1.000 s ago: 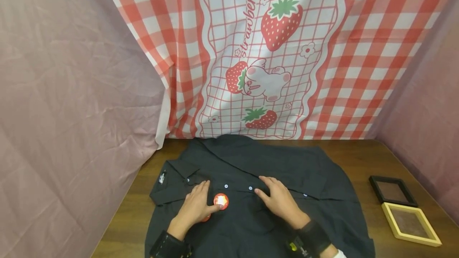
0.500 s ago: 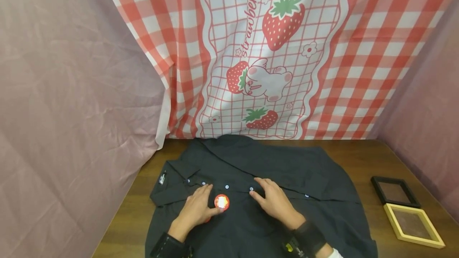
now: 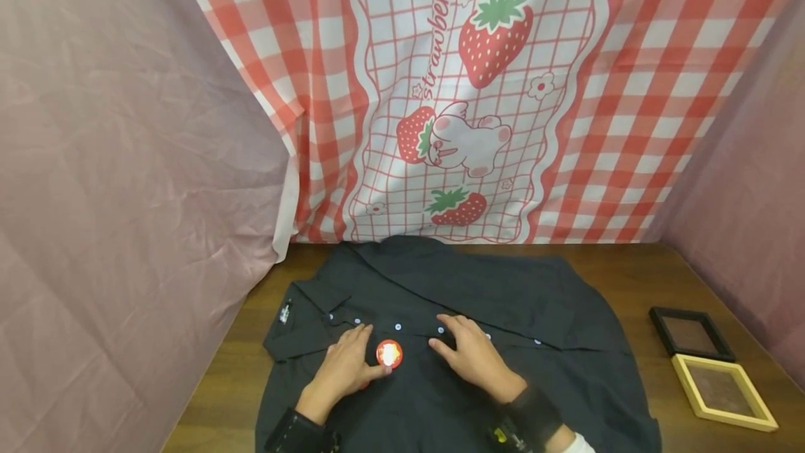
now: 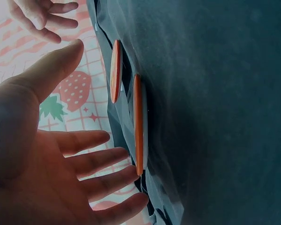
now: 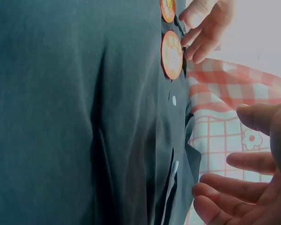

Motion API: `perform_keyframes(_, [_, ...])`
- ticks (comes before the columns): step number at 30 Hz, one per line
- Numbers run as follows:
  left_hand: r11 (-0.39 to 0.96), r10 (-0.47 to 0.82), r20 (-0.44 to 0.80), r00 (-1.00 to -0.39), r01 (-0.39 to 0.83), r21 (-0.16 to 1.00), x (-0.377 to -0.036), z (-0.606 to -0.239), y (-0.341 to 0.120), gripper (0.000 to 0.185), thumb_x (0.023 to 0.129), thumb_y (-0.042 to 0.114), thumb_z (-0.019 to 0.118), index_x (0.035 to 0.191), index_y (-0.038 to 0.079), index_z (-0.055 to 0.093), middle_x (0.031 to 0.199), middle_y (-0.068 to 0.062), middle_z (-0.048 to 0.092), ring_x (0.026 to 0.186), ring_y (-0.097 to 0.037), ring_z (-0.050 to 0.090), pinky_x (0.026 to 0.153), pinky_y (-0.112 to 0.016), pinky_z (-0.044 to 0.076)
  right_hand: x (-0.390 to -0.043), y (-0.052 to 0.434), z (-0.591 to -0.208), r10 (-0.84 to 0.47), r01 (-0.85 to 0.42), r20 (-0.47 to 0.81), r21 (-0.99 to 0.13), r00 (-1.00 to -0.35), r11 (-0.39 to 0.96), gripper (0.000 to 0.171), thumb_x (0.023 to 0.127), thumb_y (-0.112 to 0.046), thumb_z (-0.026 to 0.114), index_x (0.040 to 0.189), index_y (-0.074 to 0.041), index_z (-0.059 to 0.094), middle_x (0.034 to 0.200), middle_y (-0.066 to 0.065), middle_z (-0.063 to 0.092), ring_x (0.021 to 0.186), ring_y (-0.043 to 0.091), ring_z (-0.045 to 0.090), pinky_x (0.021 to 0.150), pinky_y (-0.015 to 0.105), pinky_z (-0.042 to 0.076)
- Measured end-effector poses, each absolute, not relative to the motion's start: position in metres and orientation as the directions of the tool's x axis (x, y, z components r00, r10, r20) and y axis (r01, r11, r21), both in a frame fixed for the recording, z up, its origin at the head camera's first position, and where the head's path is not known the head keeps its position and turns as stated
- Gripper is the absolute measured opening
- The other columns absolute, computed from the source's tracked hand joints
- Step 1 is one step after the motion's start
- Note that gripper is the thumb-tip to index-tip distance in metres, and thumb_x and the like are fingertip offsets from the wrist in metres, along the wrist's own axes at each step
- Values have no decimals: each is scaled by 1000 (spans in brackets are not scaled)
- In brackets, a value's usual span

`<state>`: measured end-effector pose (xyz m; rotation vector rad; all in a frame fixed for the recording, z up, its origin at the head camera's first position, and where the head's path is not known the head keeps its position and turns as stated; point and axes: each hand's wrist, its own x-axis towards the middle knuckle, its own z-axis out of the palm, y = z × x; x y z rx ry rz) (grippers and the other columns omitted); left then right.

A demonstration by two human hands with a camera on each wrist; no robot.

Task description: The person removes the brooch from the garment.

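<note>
A dark button-up shirt (image 3: 503,383) lies spread on the wooden table, its collar toward the left. On it is a round red badge (image 3: 389,354) with a shiny pale centre, right by the thumb of my left hand (image 3: 342,368). That hand's fingers are extended over the shirt front. A second round badge (image 5: 168,9) is mostly hidden beneath it in the head view; both discs show edge-on in the left wrist view. My right hand (image 3: 474,354), fingers loosely spread and holding nothing, hovers by the placket near a small white button (image 3: 441,331).
At the right of the table (image 3: 619,278) lie a black frame (image 3: 660,334) and a pale wooden frame (image 3: 692,390), edge to edge. A red checked strawberry cloth (image 3: 566,180) hangs behind, with a pinkish curtain (image 3: 157,194) on the left.
My right hand has slid a little left along the placket, uncovering a button behind it. The left hand has drawn slightly back, revealing another button above its fingertips. The badges stay put.
</note>
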<state>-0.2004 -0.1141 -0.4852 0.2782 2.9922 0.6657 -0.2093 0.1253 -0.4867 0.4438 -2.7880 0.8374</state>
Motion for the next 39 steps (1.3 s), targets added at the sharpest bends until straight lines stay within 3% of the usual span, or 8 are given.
perform_keyframes(14, [896,170,5,-985,156,415,-201,-487,-110,79,74,41,81,134,-2,53,138,-22,53,129,-40,49,102,-63,40,-211,115,-487,-260,-372,282,-489,-923,789,49,86,-31,73,126,-5,62,111,10,67,99,24,63,87,46,52])
perform_keyframes(21, [893,180,21,-984,172,417,-199,-486,-109,78,73,40,82,131,-4,54,134,-24,55,126,-42,50,100,-62,41,-212,111,-488,-282,-376,255,-495,-925,784,49,87,-32,72,127,-5,61,114,10,66,107,27,62,93,48,51])
perform_keyframes(39, [885,186,8,-982,171,434,-194,-489,-111,79,72,39,84,131,-5,54,137,-24,53,127,-43,49,99,-64,41,-207,100,-493,-338,-442,294,-464,-894,767,46,87,-30,71,123,-3,63,107,11,66,97,25,64,83,46,53])
